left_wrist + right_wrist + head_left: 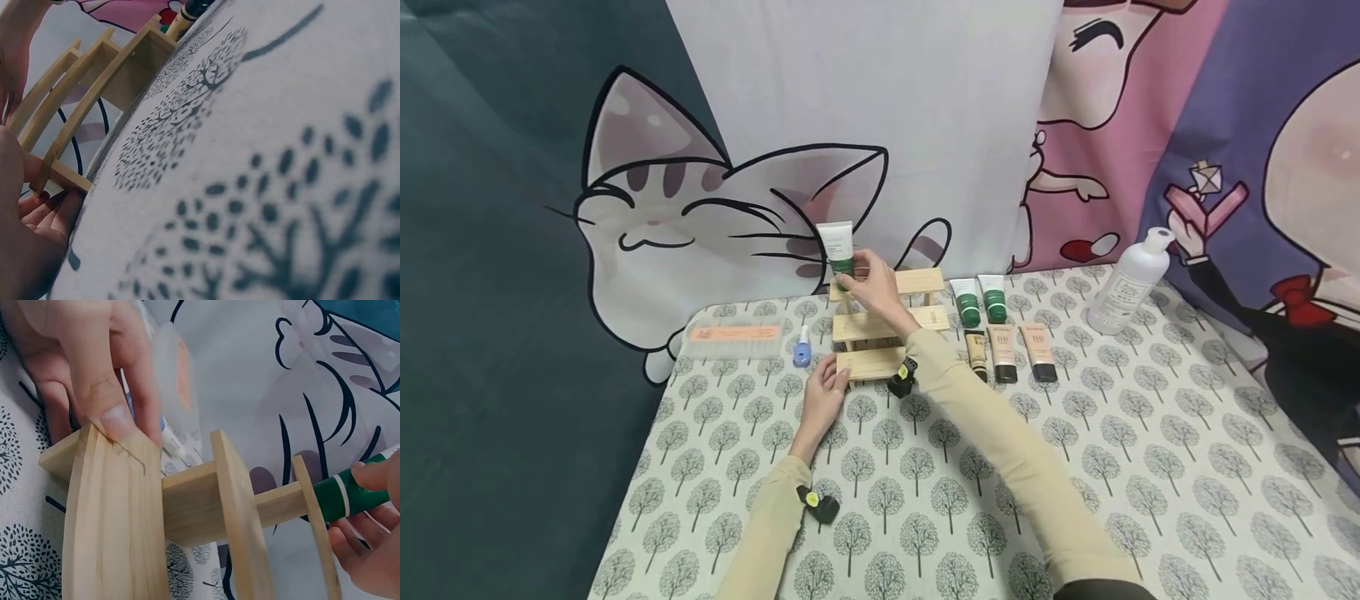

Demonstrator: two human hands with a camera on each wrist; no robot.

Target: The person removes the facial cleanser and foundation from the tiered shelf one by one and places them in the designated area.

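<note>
A three-tier wooden display stand (pixel 862 326) stands near the back of the table. At its lowest tier, my left hand (pixel 823 398) grips the left end; in the right wrist view the thumb (pixel 117 419) lies on the top board, and in the left wrist view the fingers (pixel 53 215) bend under it. My right hand (pixel 876 288) holds a white and green squeeze tube (pixel 837 242) upright, cap down, at the left end of the top tier. Its green cap end (pixel 350 494) touches or nearly touches the top board; I cannot tell which.
Right of the stand lie two more green-white tubes (pixel 966 304), two beige tubes (pixel 1002 354) and a small gold-black tube (pixel 976 354). A white pump-type bottle (pixel 1129 283) stands further right. Left are a small blue bottle (pixel 802 350) and a clear plastic box (pixel 733 342).
</note>
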